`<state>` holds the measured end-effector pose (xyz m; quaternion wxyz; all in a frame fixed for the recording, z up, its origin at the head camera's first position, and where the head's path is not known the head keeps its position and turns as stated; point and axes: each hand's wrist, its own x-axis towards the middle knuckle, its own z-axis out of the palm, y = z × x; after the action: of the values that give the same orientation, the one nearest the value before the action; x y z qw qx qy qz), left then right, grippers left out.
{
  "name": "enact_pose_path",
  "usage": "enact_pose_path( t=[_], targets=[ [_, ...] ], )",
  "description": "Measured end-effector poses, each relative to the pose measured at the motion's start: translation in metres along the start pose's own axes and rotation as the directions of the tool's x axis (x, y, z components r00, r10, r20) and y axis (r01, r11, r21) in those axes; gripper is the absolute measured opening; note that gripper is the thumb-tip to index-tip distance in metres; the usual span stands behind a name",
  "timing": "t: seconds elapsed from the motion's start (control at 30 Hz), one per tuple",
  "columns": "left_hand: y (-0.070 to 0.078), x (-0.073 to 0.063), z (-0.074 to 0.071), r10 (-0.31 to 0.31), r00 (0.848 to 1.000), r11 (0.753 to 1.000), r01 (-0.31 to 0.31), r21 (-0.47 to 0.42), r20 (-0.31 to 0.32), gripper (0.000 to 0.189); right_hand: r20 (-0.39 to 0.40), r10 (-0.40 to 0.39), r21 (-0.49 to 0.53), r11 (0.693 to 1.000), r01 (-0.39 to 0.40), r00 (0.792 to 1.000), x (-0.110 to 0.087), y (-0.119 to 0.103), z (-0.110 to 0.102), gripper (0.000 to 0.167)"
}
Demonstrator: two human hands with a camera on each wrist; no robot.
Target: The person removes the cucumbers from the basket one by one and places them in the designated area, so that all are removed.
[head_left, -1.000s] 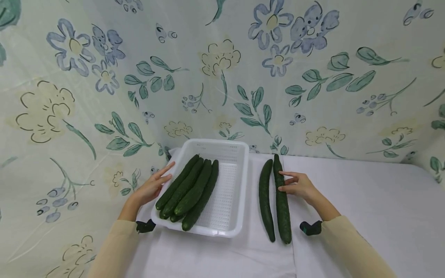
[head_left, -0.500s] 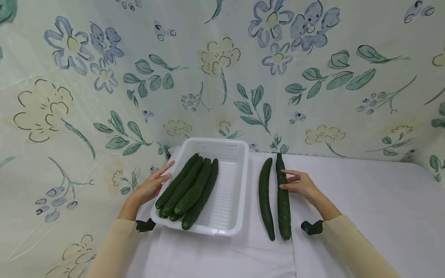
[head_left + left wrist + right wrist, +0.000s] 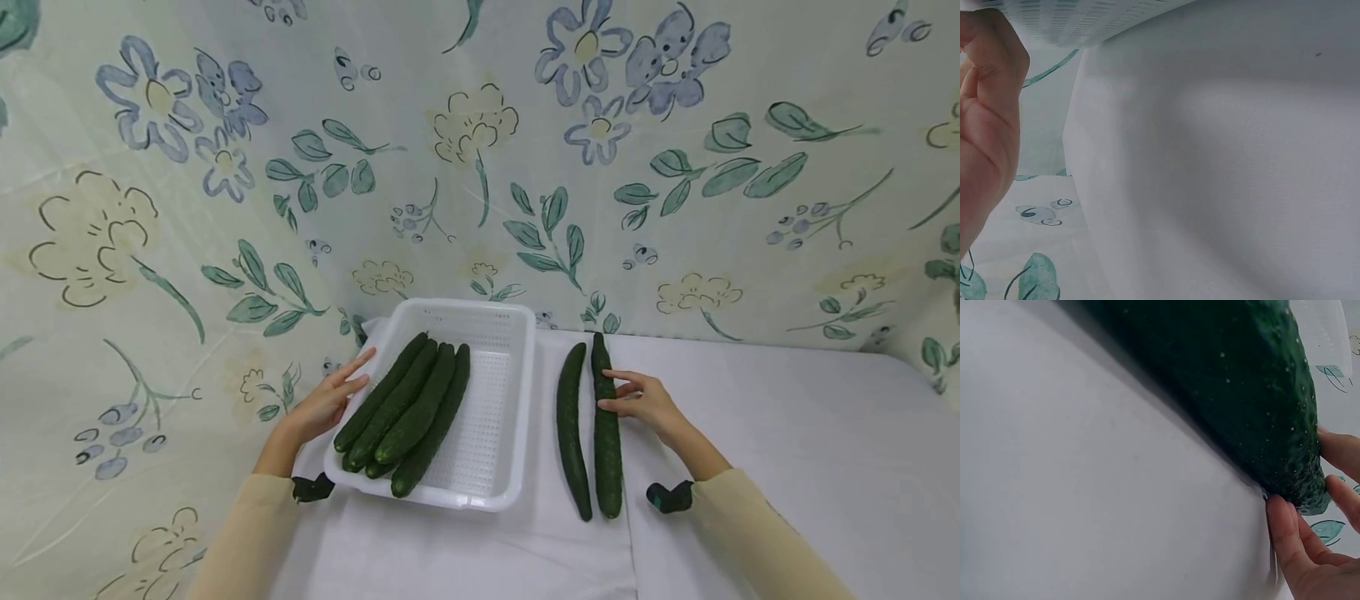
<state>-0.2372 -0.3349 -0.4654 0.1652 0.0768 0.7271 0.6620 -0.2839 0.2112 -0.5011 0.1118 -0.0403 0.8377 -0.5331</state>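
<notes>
In the head view my right hand (image 3: 645,406) pinches a long dark green cucumber (image 3: 607,458) between thumb and fingers, near its upper half. The right wrist view shows the fingertips on both sides of this bumpy cucumber (image 3: 1229,381), close to its far end. A second, slightly curved cucumber (image 3: 572,433) lies just left of it on the cloth. My left hand (image 3: 321,408) touches the left side of a white plastic basket (image 3: 517,433), its visible fingers fairly straight. Several cucumbers (image 3: 416,408) lie side by side and stacked in the basket's left half.
A white cloth (image 3: 780,417) covers the table. Behind and to the left hangs a floral curtain (image 3: 480,208). A fold or seam in the cloth runs beside the two loose cucumbers. Dark camera mounts sit at both wrists.
The cucumber in my right hand shifts slightly right, then back left, and its near end ends a little closer to the curved cucumber. My left hand and the basket hardly move.
</notes>
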Motion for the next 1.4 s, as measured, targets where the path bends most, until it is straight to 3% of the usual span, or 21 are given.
enact_pose_path(
  t=[0.67, 0.87, 1.17, 1.4],
  targets=[
    [-0.003, 0.0, 0.0, -0.005, 1.0, 1.0, 0.005, 0.013, -0.019, 0.056, -0.001, -0.084, 0.016, 0.996, 0.084, 0.996, -0.004, -0.005, 0.007, 0.065],
    [0.0, 0.0, 0.001, 0.002, 1.0, 1.0, -0.002, 0.022, -0.017, 0.056, -0.004, -0.076, -0.004, 0.997, 0.075, 0.997, -0.005, -0.009, 0.007, 0.064],
    [0.003, -0.002, 0.002, 0.0, 1.0, 0.999, 0.001, 0.037, -0.027, 0.057, -0.061, -0.054, -0.028, 0.998, 0.053, 0.997, -0.005, -0.023, -0.002, 0.066],
    [0.001, -0.001, 0.001, 0.0, 1.0, 1.0, 0.0, 0.023, -0.022, 0.057, -0.112, -0.107, 0.044, 0.993, 0.112, 0.988, -0.003, -0.038, -0.011, 0.066]
  ],
)
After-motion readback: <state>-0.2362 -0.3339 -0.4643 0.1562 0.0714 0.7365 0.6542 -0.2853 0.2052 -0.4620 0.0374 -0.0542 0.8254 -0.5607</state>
